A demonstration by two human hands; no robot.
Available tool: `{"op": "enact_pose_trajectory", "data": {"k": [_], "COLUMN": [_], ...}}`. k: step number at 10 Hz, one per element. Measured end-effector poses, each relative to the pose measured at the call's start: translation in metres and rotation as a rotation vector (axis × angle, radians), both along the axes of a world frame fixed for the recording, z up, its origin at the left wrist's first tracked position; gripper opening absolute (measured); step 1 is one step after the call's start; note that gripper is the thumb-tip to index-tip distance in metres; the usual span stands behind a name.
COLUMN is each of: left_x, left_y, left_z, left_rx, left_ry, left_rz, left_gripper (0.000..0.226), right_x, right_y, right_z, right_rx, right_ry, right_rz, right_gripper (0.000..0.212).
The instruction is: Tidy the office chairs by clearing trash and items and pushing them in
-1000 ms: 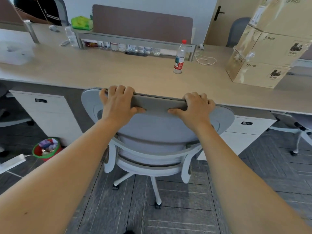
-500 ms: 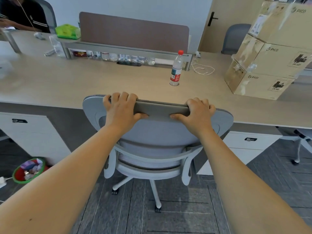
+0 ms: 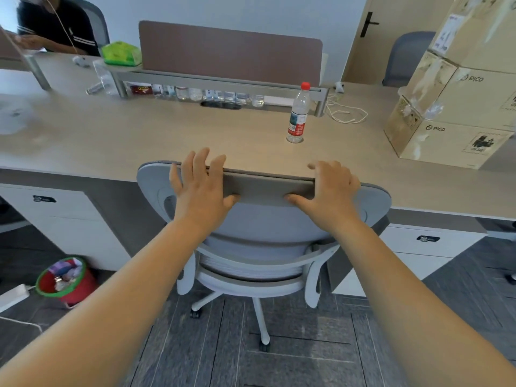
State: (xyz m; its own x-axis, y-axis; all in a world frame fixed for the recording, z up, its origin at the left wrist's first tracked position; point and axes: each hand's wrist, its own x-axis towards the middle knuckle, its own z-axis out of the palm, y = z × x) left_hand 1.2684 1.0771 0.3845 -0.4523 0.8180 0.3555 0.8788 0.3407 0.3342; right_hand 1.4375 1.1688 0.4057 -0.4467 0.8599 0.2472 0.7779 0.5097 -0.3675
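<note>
Grey office chair (image 3: 259,227) stands at the desk (image 3: 139,141), its backrest top meeting the desk edge. Left hand (image 3: 199,185) rests on the top bar, fingers straightened and lifted, thumb beneath. Right hand (image 3: 329,188) rests likewise, fingers loosely raised, not clasping. A water bottle (image 3: 298,114) stands on the desk beyond; cardboard boxes (image 3: 458,107) sit at right; a red waste bin (image 3: 68,277) is on the floor at left.

A single head-worn view looks forward and steeply down, close over both forearms, facing the chair back (image 3: 262,219) and the table (image 3: 139,141) beyond the fingers (image 3: 199,160).
</note>
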Motion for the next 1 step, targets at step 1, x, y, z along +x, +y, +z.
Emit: {"op": "enact_pose_trajectory", "data": {"k": [1], "left_x": [0.0349], "left_y": [-0.0587], "left_z": [-0.0152], "left_rx": [0.111], "left_ry": [-0.137], "left_rz": [-0.194], "left_gripper": [0.061], "right_x": [0.0399], "right_y": [-0.0551], "right_z": [0.0077], "right_rx": [-0.018], "right_ry": [0.305], "right_rz": [0.098], "right_gripper": [0.055]}}
